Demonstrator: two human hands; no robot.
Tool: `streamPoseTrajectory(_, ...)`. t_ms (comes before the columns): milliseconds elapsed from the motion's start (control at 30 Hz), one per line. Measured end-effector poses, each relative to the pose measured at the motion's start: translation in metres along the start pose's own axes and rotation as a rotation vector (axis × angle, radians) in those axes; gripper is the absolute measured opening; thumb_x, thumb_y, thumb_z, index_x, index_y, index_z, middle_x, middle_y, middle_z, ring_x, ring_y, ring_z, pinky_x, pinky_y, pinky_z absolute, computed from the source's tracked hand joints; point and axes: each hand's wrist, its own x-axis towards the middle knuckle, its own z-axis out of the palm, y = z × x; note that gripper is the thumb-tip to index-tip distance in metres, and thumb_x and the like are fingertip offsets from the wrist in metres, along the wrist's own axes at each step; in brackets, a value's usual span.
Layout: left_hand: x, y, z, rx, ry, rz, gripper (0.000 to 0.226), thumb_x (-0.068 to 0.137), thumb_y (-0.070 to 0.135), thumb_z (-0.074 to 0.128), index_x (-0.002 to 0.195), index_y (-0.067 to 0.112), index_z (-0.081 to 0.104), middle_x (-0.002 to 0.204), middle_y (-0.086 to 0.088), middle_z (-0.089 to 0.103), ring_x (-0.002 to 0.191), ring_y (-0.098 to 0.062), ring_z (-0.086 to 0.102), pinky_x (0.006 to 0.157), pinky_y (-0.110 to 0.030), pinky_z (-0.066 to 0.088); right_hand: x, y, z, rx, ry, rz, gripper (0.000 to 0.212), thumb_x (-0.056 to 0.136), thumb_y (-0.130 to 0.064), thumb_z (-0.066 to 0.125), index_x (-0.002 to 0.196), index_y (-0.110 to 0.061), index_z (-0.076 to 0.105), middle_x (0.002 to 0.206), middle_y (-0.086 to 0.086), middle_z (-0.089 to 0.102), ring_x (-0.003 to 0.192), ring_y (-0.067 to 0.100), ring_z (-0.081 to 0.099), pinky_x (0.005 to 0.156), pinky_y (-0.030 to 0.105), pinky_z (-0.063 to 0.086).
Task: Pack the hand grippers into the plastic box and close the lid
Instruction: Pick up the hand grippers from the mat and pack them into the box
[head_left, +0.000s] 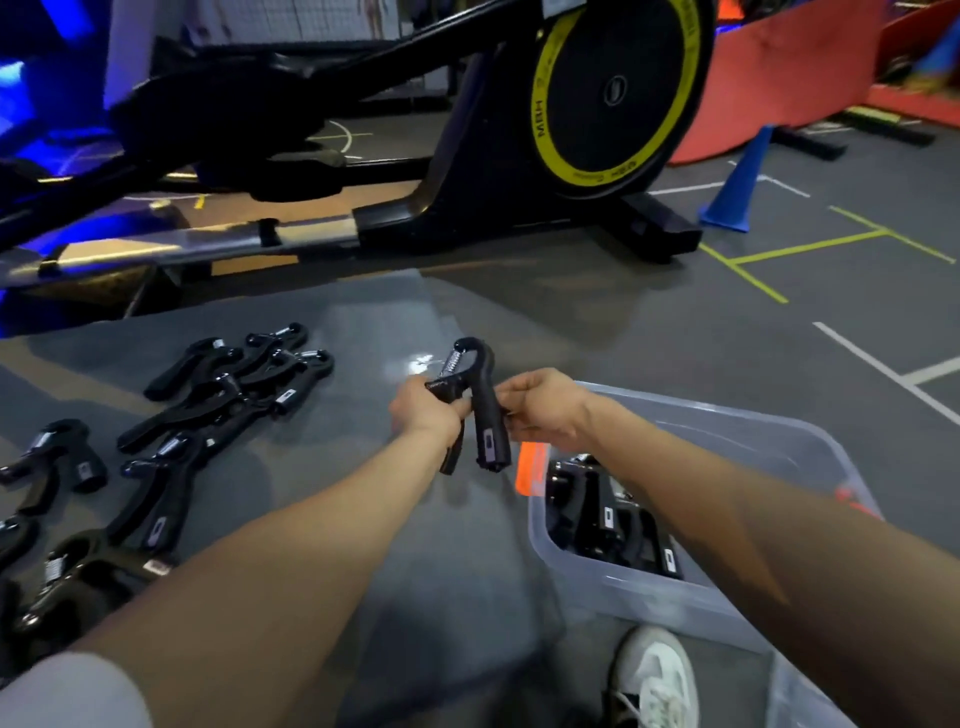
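Fingers of the left hand (423, 410) are curled round one handle of a black hand gripper (470, 402), and the fingers of the right hand (545, 410) pinch its other handle from the opposite side, so both hands grasp the same item. That hand gripper is held in the air, spring end (451, 362) pointing away from the person and handle ends hanging down, above the grey floor mat (363, 493) and just to the left of the plastic box (727, 597). The plastic box is translucent, stands on the floor to the person's right, and is uncovered; several black grippers in the box (613, 519) lie packed side by side, partly hidden by the right forearm. An orange clip (530, 470) shows at the box's near-left rim and a second orange patch at its right rim. To the left, on the floor mat, a pile of loose hand grippers (223, 395) lies scattered and overlapping, running from mid-frame to the lower-left edge; their exact count cannot be determined. A clear plastic piece (810, 696) lies at the bottom right below the box; whether it is the lid cannot be told. A white shoe (654, 675) is at the bottom edge. Beyond the mat stand a black exercise machine with a yellow-ringed flywheel (618, 93), a blue cone (737, 182), and a red mat (779, 78).
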Motion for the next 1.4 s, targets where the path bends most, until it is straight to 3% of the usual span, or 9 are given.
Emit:
streamPoseTrajectory(200, -0.037, 0.03, 0.063, 0.114, -0.13, 0.159, 0.048, 0.077, 0.018, 0.074, 0.119, 0.009, 0.053, 0.111, -0.014, 0.067, 0.103, -0.03, 0.063, 0.09, -0.034, 0.047, -0.025, 0.021, -0.057, -0.224, 0.197, -0.029, 0.011, 0.082, -0.016, 0.072, 0.08, -0.009, 0.063, 0.065, 0.002, 0.055, 0.059, 0.015, 0.051, 0.059, 0.019, 0.047)
streamPoseTrajectory(367, -0.055, 0.027, 0.111, 0.152, -0.34, 0.304, 0.048, 0.084, 0.003, 0.063, 0.129, 0.01, 0.05, 0.095, -0.012, 0.07, 0.096, -0.022, 0.063, 0.088, -0.024, 0.044, -0.03, 0.054, -0.111, -0.331, 0.368, 0.194, 0.033, 0.079, -0.01, 0.074, 0.059, -0.016, 0.048, 0.058, -0.001, 0.049, 0.052, 0.012, 0.046, 0.06, 0.023, 0.043)
streamPoseTrajectory(567, -0.042, 0.001, 0.149, 0.555, -0.248, 0.405, 0.049, 0.088, 0.008, 0.057, 0.135, 0.016, 0.045, 0.139, -0.008, 0.043, 0.127, -0.028, 0.043, 0.105, -0.035, 0.038, -0.03, 0.095, -0.158, -0.487, 0.472, 0.399, 0.037, 0.076, -0.017, 0.078, 0.105, -0.002, 0.062, 0.095, 0.012, 0.064, 0.099, 0.029, 0.068, 0.084, 0.035, 0.056)
streamPoseTrajectory(733, -0.015, -0.009, 0.161, 0.702, -0.146, 0.433, 0.046, 0.091, 0.009, 0.051, 0.134, 0.015, 0.039, 0.139, -0.005, 0.035, 0.128, -0.026, 0.035, 0.101, -0.037, 0.038, -0.019, 0.142, -0.177, -0.581, 0.511, 0.5, 0.032, 0.08, -0.012, 0.072, 0.067, -0.007, 0.043, 0.098, 0.013, 0.061, 0.089, 0.028, 0.06, 0.071, 0.028, 0.046)
streamPoseTrajectory(867, 0.001, -0.021, 0.164, 0.81, -0.149, 0.428, 0.048, 0.091, 0.002, 0.047, 0.136, 0.01, 0.034, 0.142, -0.008, 0.03, 0.13, -0.028, 0.029, 0.102, -0.038, 0.036, -0.001, 0.176, -0.178, -0.596, 0.483, 0.541, 0.023, 0.082, -0.008, 0.068, 0.078, -0.007, 0.045, 0.099, 0.013, 0.062, 0.084, 0.027, 0.057, 0.066, 0.026, 0.044)
streamPoseTrajectory(1033, 0.011, -0.03, 0.173, 0.886, -0.121, 0.405, 0.057, 0.09, -0.005, 0.034, 0.144, 0.008, 0.024, 0.141, -0.012, 0.03, 0.129, -0.029, 0.029, 0.102, -0.038, 0.036, 0.015, 0.196, -0.176, -0.663, 0.43, 0.568, 0.037, 0.084, -0.007, 0.063, 0.061, -0.01, 0.035, 0.078, 0.008, 0.052, 0.084, 0.028, 0.058, 0.043, 0.023, 0.035)
streamPoseTrajectory(1133, 0.012, -0.034, 0.18, 0.873, -0.079, 0.397, 0.057, 0.091, -0.007, 0.031, 0.146, 0.006, 0.02, 0.142, -0.014, 0.03, 0.129, -0.03, 0.03, 0.104, -0.037, 0.034, 0.025, 0.203, -0.172, -0.71, 0.411, 0.583, 0.008, 0.085, -0.007, 0.061, 0.083, -0.005, 0.053, 0.081, 0.005, 0.051, 0.105, 0.027, 0.064, 0.042, 0.022, 0.033)
streamPoseTrajectory(1333, 0.011, -0.039, 0.186, 0.835, -0.034, 0.396, 0.055, 0.094, -0.005, 0.027, 0.147, 0.008, 0.018, 0.143, -0.011, 0.027, 0.129, -0.028, 0.028, 0.104, -0.036, 0.034, 0.048, 0.226, -0.162, -0.613, 0.367, 0.583, 0.027, 0.084, -0.004, 0.059, 0.111, 0.0, 0.061, 0.113, 0.015, 0.067, 0.107, 0.03, 0.064, 0.04, 0.017, 0.042)
streamPoseTrajectory(1400, 0.011, -0.041, 0.186, 0.822, -0.033, 0.41, 0.054, 0.095, -0.003, 0.027, 0.147, 0.008, 0.018, 0.143, -0.011, 0.028, 0.129, -0.028, 0.028, 0.103, -0.037, 0.035, 0.052, 0.231, -0.161, -0.591, 0.408, 0.562, 0.029, 0.085, -0.004, 0.055, 0.113, 0.001, 0.06, 0.118, 0.017, 0.065, 0.111, 0.031, 0.062, 0.062, 0.023, 0.049)
